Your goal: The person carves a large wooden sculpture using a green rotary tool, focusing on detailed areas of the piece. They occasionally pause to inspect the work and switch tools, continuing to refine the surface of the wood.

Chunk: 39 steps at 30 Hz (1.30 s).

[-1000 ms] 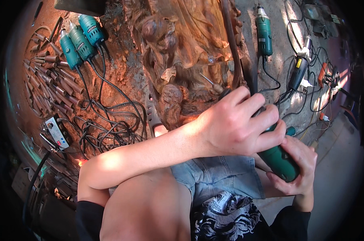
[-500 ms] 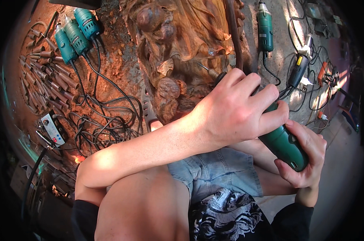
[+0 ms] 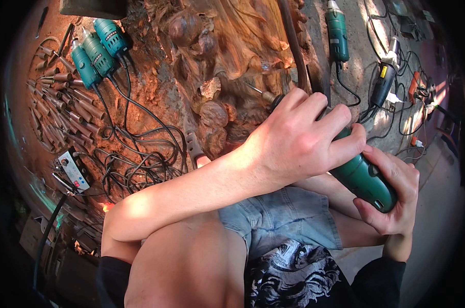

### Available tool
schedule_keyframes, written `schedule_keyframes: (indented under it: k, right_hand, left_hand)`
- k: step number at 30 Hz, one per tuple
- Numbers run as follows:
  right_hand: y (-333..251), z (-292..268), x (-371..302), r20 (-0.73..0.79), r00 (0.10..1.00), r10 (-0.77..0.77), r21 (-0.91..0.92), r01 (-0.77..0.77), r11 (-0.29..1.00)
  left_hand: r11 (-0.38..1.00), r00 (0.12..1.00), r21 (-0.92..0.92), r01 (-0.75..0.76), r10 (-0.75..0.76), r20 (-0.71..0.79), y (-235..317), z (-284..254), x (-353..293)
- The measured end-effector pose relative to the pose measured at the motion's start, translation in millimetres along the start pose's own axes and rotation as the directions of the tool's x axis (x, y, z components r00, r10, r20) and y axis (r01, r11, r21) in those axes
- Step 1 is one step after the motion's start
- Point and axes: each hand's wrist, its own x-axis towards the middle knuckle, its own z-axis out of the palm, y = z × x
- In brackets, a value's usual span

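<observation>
**Both hands clamped on green grinder at the carving**

No bins or trays in view; tools lie loose on the dusty ground. Nearest, at 6 o'clock: denim shorts (image 3: 281, 226) and a black printed shirt (image 3: 289, 277). At 4 o'clock the right hand (image 3: 391, 192) is wrapped round the rear end of the green rotary grinder (image 3: 363, 177), thumb and fingers closed on it. The left hand (image 3: 299, 138), arm crossing over from 8 o'clock, grips the tool's front, fingers curled tight over the body. The bit end (image 3: 266, 95) points to 11 o'clock, at or just above the reddish wood carving (image 3: 222, 61); contact can't be told. At 9 o'clock, a small white power strip (image 3: 73, 172) w/ red button beside tangled black cords (image 3: 135, 164). Farther, 10 o'clock: rows of chisels (image 3: 58, 110), three green power tools (image 3: 96, 51). At 1 o'clock, another green tool (image 3: 336, 31).
</observation>
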Motion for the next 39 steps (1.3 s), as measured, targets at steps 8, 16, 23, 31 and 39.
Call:
schedule_keyframes:
  k: [8,16,23,31,39]
  right_hand:
    - [5.2,2.1,-0.4,-0.010,1.000,-0.005,0.003,0.005,1.000]
    - [4.4,3.1,-1.7,-0.026,1.000,0.001,-0.002,-0.001,1.000]
    - [-7.3,1.3,1.5,0.033,0.999,-0.025,0.002,0.025,1.000]
    - [-23.0,7.4,4.3,-0.006,1.000,0.003,-0.045,-0.003,0.999]
    - [-27.6,8.7,5.3,-0.007,1.000,0.020,-0.052,-0.020,0.998]
  left_hand:
    - [1.000,1.000,-0.015,0.008,-0.008,0.012,-0.3,1.1,0.6]
    - [1.000,1.000,-0.022,0.015,-0.014,0.024,1.3,-1.9,1.7]
    - [0.999,0.999,-0.041,0.032,-0.030,0.044,4.3,-16.9,-3.7]
    - [0.997,0.999,-0.077,0.022,-0.026,-0.047,-1.8,-11.5,-7.2]
    - [0.995,0.999,-0.093,0.026,-0.028,-0.023,-2.3,-13.9,-7.2]
